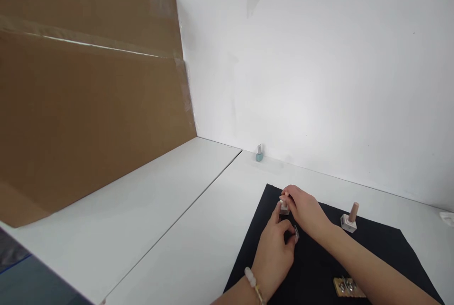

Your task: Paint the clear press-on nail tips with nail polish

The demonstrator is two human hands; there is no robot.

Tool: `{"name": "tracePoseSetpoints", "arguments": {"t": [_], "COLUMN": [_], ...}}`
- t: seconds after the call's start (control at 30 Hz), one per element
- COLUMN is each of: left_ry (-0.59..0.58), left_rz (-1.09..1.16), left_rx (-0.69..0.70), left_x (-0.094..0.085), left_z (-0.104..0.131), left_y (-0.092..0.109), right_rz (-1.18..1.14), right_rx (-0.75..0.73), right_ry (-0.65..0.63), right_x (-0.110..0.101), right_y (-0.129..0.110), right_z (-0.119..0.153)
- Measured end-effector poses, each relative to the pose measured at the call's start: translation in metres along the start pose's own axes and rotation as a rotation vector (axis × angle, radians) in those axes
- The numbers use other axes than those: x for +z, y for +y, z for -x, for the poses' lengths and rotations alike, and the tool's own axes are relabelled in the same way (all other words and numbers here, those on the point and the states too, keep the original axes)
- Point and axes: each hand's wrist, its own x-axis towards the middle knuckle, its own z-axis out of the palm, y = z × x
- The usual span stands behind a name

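Note:
A small square bottle (284, 209) with a pale cap stands on the black mat (319, 267) near its far left corner. My right hand (305, 205) pinches the cap from above. The index finger of my left hand (275, 250) touches the side of that bottle, while its thumb and other fingers hold a small shiny clear object (296, 233), too small to make out. A second square bottle (348, 223) with a tall pinkish cap is on the mat, right of my right hand.
A teal bottle (259, 157) stands by the white wall. A gold-coloured piece with metal parts (345, 287) lies beside my right forearm. Brown cardboard (95, 97) rises at the left, and a whitish item (447, 218) is at the far right edge.

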Motion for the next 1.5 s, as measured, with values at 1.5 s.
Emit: {"name": "tracePoseSetpoints", "arguments": {"t": [1.5], "left_ry": [-0.246], "left_rz": [0.473], "left_rx": [0.034], "left_x": [0.055], "left_z": [0.001], "left_y": [0.076], "right_rz": [-0.695], "right_rx": [0.233], "right_ry": [0.744], "right_x": [-0.091], "right_y": [0.035], "right_z": [0.157]}}
